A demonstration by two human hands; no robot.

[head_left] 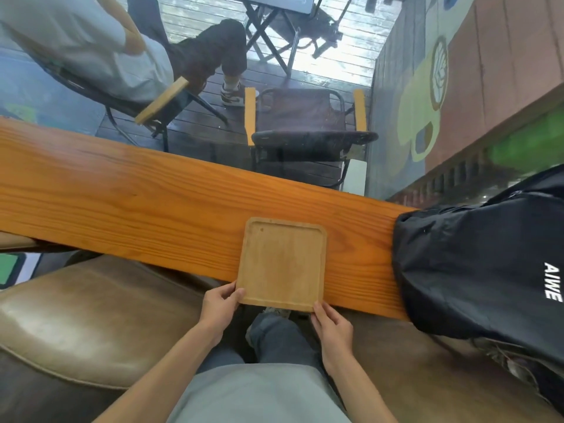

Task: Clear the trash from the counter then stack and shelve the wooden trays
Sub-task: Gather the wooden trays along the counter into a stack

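Observation:
A square wooden tray with rounded corners lies on the orange wooden counter, its near edge hanging slightly over the counter's front. My left hand grips the tray's near left corner, thumb on the rim. My right hand holds the near right corner from below and beside. The tray's inside is bare. I see only this one tray and no trash on the counter.
A black backpack lies on the counter's right end, close to the tray. Brown leather seats sit below the counter. Behind the glass are folding chairs and a seated person.

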